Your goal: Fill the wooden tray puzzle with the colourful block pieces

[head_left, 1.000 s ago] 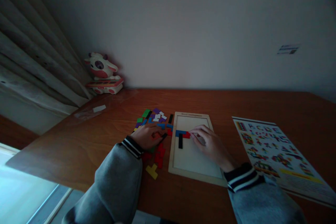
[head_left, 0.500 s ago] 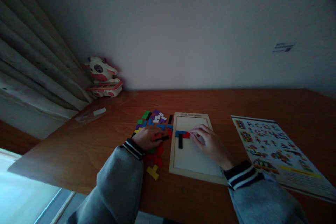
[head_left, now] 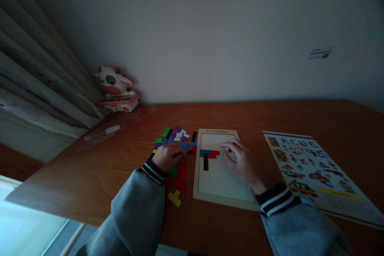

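My left hand [head_left: 169,156] is over the loose puzzle pieces, thumb and fingers closed on a black bar piece [head_left: 190,152] near the board's left edge. The shallow wooden puzzle board [head_left: 196,184] lies flat, with a blue piece [head_left: 205,151], a red piece [head_left: 214,154] and a black piece [head_left: 206,162] joined inside it at the left. Just right of the red piece, my right hand [head_left: 240,162] hovers over the board with curved fingers, a gap between thumb and forefinger. Nothing shows in it. A yellow piece [head_left: 175,198] lies nearest to me.
Several coloured pieces lie left of the board, among them green [head_left: 166,131], white [head_left: 178,136] and red [head_left: 180,185] ones. A printed pattern sheet [head_left: 312,172] is at the right. A toy cow [head_left: 115,88] stands at the back left, beside a curtain [head_left: 39,68].
My left fingers have drawn together on the black bar, which now points towards the board. My right hand has backed off slightly rightward from the red piece, which stays on the board.
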`<state>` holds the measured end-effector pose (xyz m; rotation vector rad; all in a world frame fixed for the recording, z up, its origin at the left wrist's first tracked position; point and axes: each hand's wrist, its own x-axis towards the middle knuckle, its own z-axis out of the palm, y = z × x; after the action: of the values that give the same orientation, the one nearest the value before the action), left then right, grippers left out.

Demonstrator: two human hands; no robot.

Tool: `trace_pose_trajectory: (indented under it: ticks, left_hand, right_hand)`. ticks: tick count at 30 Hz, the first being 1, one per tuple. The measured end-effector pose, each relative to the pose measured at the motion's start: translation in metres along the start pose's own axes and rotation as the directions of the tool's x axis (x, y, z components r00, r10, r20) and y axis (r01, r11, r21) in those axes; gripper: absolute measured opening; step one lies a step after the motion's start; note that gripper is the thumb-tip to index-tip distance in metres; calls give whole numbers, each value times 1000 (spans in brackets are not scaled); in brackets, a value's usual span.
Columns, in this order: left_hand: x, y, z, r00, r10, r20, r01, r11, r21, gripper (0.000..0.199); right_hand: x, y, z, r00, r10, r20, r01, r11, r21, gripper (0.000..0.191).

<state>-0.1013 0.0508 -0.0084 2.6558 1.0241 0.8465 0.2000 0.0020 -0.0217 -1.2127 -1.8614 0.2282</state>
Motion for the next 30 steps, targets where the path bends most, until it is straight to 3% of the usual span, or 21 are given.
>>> trace_pose_trajectory:
  ticks: [6, 10, 13, 15, 18, 20, 25, 30]
  left_hand:
    - [3, 11, -2, 983, -61, -172, 53, 997, -51, 28]
    - [3, 13, -2, 971, -125, -205, 128, 992, -1, 34]
    - [2, 7, -5, 981, -129, -146, 148, 981, 125, 32]
    - [0, 3, -10, 996, -81, -41, 87, 978, 191, 29]
    - [-5, 1, -19, 991, -4, 133, -22, 981, 195, 27]
    - [-9, 2, -24, 983, 6, 182, -37, 985, 170, 30]
    - [-12, 1, -24, 971, -32, 235, 8, 995, 102, 49]
    - [-10, -6, -14, 990, -38, 133, 18, 989, 146, 41]
  right_hand:
    - [1, -3, -1, 1000, -13, -1, 13, 1000, -11, 14]
    - [1, -5, -1, 1000, -19, 8, 20, 1000, -11, 15]
    - [0, -4, -1, 1000, -17, 16, 17, 1000, -12, 14]
    - [0, -2, 0, 1000, -16, 23, 16, 1000, -3, 13]
    - [-1, 0, 1, 999, -24, 25, 23, 1000, 3, 13]
    - [-1, 1, 1, 999, -29, 20, 29, 1000, 2, 14]
    - [-1, 0, 1, 999, -32, 17, 32, 999, -5, 14]
    - [-1, 1, 1, 999, -37, 16, 37, 999, -1, 15]
